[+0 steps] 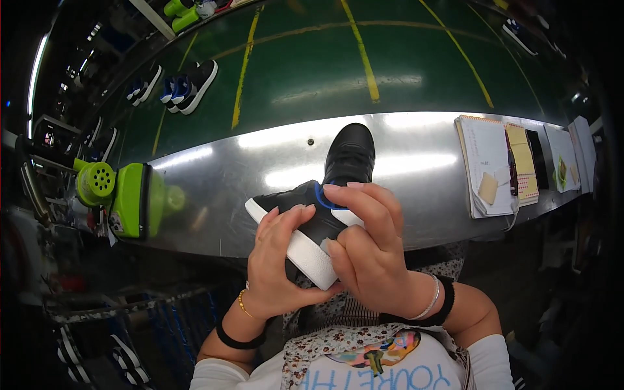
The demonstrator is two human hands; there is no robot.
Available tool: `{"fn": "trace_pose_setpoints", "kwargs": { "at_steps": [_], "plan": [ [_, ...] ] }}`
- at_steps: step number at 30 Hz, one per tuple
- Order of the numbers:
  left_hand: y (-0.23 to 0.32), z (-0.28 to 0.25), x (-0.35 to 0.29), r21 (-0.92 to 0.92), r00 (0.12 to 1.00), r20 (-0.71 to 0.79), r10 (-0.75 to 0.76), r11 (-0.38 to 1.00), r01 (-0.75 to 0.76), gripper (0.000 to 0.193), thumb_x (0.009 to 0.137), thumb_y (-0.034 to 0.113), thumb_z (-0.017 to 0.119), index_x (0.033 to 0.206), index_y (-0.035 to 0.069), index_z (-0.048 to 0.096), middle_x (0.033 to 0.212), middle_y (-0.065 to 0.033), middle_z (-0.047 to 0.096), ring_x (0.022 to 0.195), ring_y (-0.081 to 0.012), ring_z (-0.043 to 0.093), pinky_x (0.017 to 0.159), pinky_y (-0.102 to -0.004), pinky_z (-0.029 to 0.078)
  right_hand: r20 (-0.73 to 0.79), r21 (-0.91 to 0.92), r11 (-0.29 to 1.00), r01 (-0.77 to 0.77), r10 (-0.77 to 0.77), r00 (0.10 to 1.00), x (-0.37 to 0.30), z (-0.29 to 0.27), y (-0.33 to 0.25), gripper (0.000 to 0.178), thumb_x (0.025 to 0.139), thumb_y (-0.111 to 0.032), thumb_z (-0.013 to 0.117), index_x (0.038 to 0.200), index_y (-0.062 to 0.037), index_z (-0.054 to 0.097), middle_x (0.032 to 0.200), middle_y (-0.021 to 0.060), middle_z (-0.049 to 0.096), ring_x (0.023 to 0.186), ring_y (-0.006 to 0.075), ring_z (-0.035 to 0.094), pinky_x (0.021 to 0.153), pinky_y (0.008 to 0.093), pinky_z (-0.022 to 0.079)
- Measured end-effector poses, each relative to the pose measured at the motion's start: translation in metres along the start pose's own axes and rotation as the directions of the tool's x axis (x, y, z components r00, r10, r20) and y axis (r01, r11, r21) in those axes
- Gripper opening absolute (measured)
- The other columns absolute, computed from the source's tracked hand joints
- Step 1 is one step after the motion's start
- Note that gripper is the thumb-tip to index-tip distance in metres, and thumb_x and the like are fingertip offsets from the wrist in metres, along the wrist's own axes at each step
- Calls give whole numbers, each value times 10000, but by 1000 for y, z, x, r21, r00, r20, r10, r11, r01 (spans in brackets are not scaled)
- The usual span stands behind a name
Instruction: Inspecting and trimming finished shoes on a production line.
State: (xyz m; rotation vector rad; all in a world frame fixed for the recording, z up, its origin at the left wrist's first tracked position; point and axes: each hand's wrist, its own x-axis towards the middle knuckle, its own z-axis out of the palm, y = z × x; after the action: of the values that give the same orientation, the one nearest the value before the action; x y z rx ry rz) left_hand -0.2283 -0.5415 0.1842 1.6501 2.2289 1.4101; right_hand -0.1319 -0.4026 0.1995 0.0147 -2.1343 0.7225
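A black sneaker (300, 224) with a thick white sole and blue collar lining is tilted on its side above the near edge of the metal bench. My left hand (276, 260) grips it, fingers over the upper and thumb under the heel end of the sole. Against the heel, my right hand (377, 250) has its thumb and forefinger closed around a small pale bit, too small to name. The other fingers of that hand reach over the collar. Just beyond, a second black sneaker (351, 156) stands on the bench, toe pointing away, its heel hidden by my fingers.
A lime-green device (130, 198) stands at the bench's left end. Notebooks (484, 166) and papers with a pen lie on the right. Behind the metal bench (260, 156) runs a green surface (305, 65) with yellow lines, bearing several shoes (192, 88) at left.
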Motion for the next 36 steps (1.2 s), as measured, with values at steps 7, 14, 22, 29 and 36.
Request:
{"fn": "trace_pose_setpoints", "kwargs": {
  "at_steps": [7,14,22,29,36],
  "plan": [
    [-3,-3,-1,-7,1000,-2,8,1000,-8,1058,457,298,884,1325,-5,359,1222,-132,555,1119,-272,541,1021,-497,306,50,-53,998,-28,31,998,-22,-8,-6,140,677,-52,636,672,-13,501,1225,164,511,1104,304,454,925,481,351],
    [-7,-8,-5,-19,1000,11,5,1000,-4,1050,455,291,885,1317,-7,362,1218,-136,555,1114,-280,543,1023,-496,306,41,-58,998,-4,7,999,1,9,-8,170,639,-68,665,679,-24,506,1199,134,522,1116,297,446,921,449,365],
    [-7,-12,-6,-21,1000,-2,-4,1000,4,1033,448,323,890,1293,-2,392,1197,-137,559,1105,-280,548,1011,-518,305,113,40,985,-171,165,980,-32,-31,-10,149,745,-53,677,786,-23,536,1009,135,571,890,269,556,691,367,457],
    [-9,-14,-9,-34,1000,-11,-1,999,1,1027,446,317,890,1289,2,395,1194,-139,562,1107,-286,547,1012,-499,315,178,101,986,-134,115,977,-12,-26,-9,198,785,-47,661,967,-6,594,740,100,555,611,219,564,518,289,451],
    [-10,-16,-11,-30,1000,-12,-1,1000,0,1031,447,323,889,1291,0,394,1206,-140,558,1109,-288,549,1018,-495,311,161,189,967,-168,138,977,-13,-15,-12,332,765,-30,677,1088,-5,602,856,92,550,715,196,576,574,282,475]
  ]
}}
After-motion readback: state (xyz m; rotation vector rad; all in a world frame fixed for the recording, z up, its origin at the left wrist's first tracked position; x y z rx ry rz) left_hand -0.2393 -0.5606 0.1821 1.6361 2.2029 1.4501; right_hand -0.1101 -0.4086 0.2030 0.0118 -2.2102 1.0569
